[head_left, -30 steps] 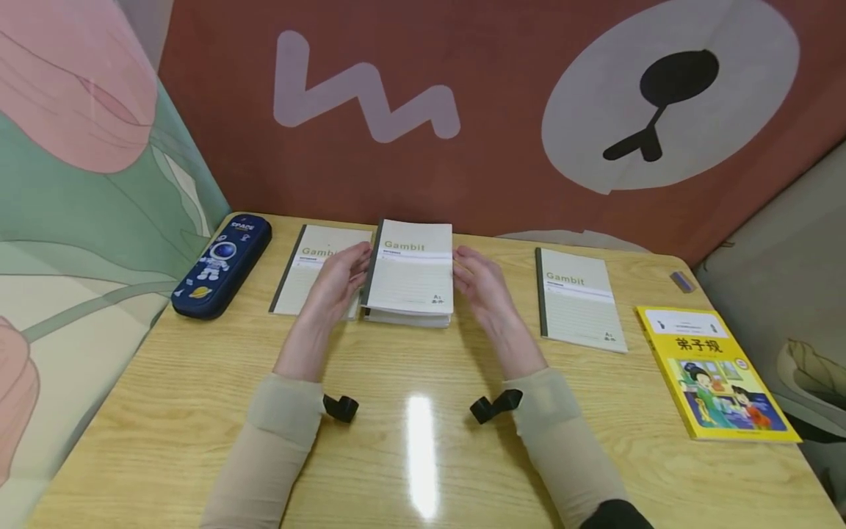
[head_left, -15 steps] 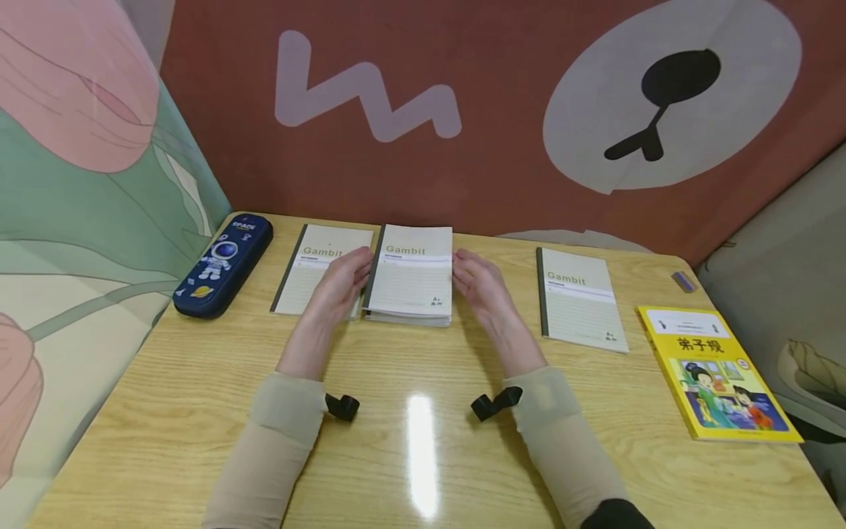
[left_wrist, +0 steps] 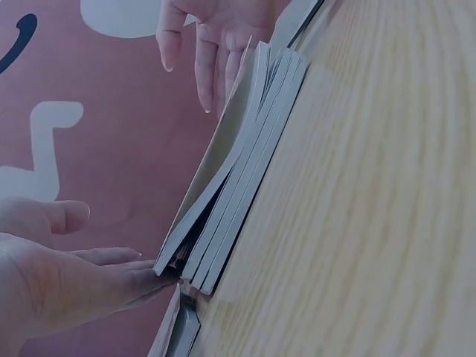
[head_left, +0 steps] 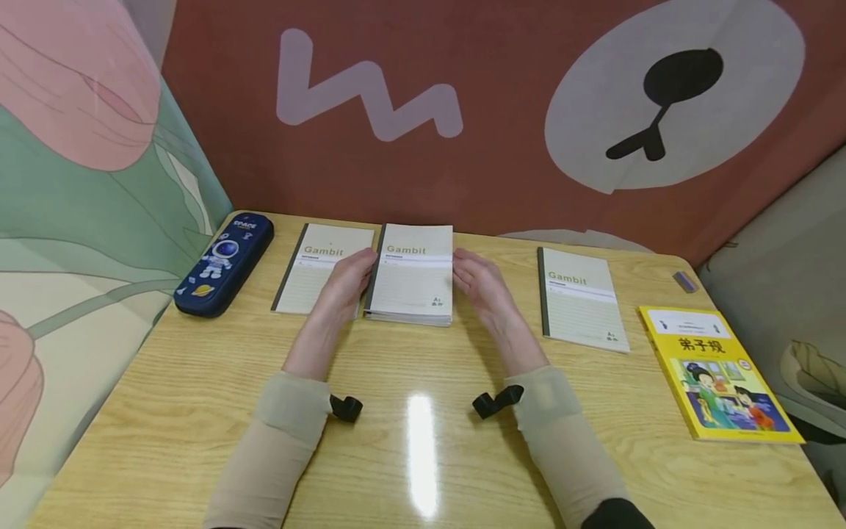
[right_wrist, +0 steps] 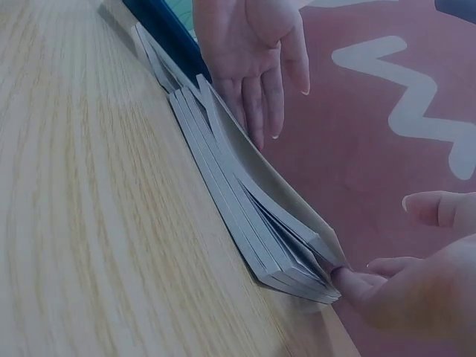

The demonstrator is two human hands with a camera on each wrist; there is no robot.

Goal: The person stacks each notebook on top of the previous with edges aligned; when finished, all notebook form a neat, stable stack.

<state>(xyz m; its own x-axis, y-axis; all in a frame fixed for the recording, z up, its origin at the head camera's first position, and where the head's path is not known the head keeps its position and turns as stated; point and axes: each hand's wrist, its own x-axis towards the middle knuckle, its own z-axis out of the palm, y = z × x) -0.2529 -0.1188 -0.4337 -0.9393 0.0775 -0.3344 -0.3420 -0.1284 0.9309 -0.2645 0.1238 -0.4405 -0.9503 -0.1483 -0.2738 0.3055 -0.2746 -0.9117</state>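
A stack of several white Gambit notebooks (head_left: pixel 411 275) with dark spines lies at the back middle of the table. My left hand (head_left: pixel 345 283) touches its left side with straight fingers, the thumb raised apart. On the other side, my right hand (head_left: pixel 484 288) touches the right edge, its fingers also straight. In both wrist views the top notebook (left_wrist: pixel 227 149) bows, leaving gaps above the ones under it. Another Gambit notebook (head_left: pixel 294 283) lies flat to the left, partly covered by my left hand. A further Gambit notebook (head_left: pixel 581 301) lies apart on the right.
A navy astronaut pencil case (head_left: pixel 225 264) lies at the table's back left. At the right are a yellow picture-covered book (head_left: pixel 720 375) and a small eraser (head_left: pixel 685 281). Behind the wooden table (head_left: pixel 370 455) rises a brown patterned wall (head_left: pixel 489 176).
The top notebook has come down onto the stack, and the gap at the front has narrowed. My left hand has shifted slightly right; my right hand has barely moved.
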